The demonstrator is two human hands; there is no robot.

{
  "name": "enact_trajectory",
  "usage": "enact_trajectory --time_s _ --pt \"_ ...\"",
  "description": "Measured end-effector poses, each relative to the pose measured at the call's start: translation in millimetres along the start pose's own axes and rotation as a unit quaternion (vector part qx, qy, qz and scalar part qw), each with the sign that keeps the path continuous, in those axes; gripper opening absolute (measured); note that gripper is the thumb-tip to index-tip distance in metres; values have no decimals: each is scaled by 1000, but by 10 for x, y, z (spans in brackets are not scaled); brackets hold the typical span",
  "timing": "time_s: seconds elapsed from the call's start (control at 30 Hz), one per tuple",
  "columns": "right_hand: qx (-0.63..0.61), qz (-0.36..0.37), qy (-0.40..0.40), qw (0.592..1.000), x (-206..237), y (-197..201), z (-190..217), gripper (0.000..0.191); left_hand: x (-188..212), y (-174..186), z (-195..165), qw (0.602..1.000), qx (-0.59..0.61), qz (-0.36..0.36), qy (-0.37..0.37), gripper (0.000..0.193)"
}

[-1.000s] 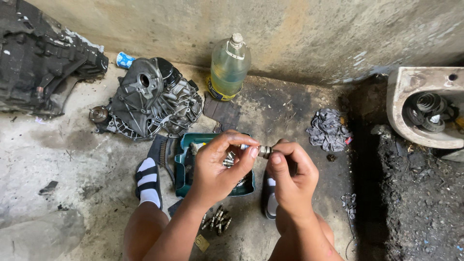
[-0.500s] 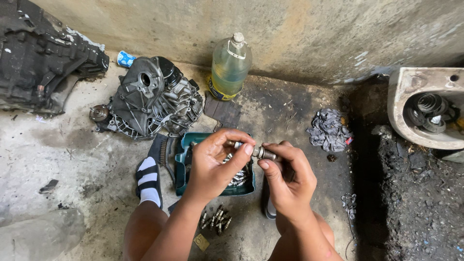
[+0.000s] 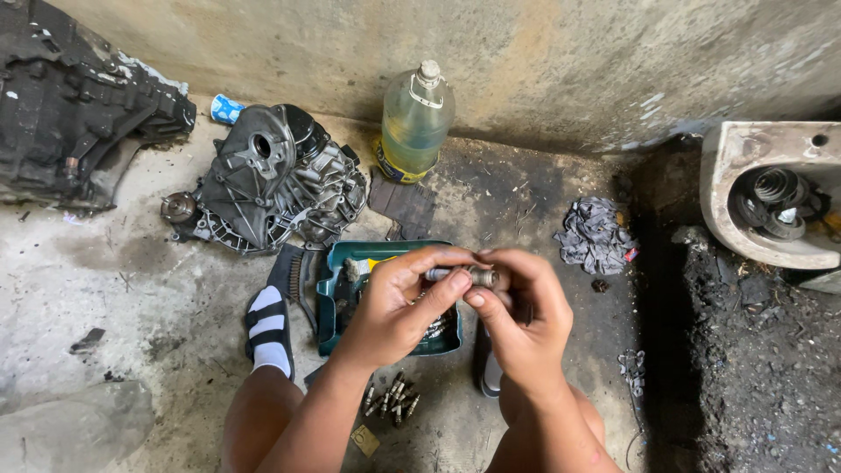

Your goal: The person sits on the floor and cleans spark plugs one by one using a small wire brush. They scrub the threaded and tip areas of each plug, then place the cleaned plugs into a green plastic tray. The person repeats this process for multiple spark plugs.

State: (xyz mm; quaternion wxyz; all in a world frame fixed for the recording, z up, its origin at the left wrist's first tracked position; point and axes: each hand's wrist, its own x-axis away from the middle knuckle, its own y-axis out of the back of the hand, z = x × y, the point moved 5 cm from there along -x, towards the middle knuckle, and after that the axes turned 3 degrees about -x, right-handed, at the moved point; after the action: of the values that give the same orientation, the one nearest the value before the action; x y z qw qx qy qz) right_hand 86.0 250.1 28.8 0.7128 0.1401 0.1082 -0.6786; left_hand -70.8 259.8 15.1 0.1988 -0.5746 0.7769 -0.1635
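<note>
Both hands meet over the floor's front-middle, holding one small grey metal cylinder part [image 3: 473, 277] between them. Left hand [image 3: 399, 307]: grip narrow, thumb + fingertips pinched on the part's left end. Right hand [image 3: 521, 320]: grip also narrow, thumb and forefinger closed on its right end; part lies roughly level, just above a teal plastic tray [image 3: 337, 302] w/ dark greasy bits inside. Tray sits on stained concrete floor [image 3: 105, 289], approx. centre. Near the floor's front edge, under the forearms, a cluster of small grey bolts [image 3: 392, 398]. Left of the tray: black-and-white striped sandal [image 3: 270, 331] on a foot. Toward the back wall: grey cast-metal gearbox housing [image 3: 267, 180], then a clear plastic bottle of yellowish liquid [image 3: 416, 123] upright by the wall. Right of centre a crumpled dark grey rag [image 3: 594, 235]; at the far right edge a dirty white ceramic basin [image 3: 745, 175] w/ black round parts in it.
</note>
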Motion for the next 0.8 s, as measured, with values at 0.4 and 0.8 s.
enact_trajectory --time_s 0.4,0.8 --pt "-273 94 -49 956 -56 28 61 33 29 4 -167 992 -104 -16 -66 25" --pt "-254 -21 -60 965 -21 40 -6 16 42 36 -9 998 24 -12 55 26"
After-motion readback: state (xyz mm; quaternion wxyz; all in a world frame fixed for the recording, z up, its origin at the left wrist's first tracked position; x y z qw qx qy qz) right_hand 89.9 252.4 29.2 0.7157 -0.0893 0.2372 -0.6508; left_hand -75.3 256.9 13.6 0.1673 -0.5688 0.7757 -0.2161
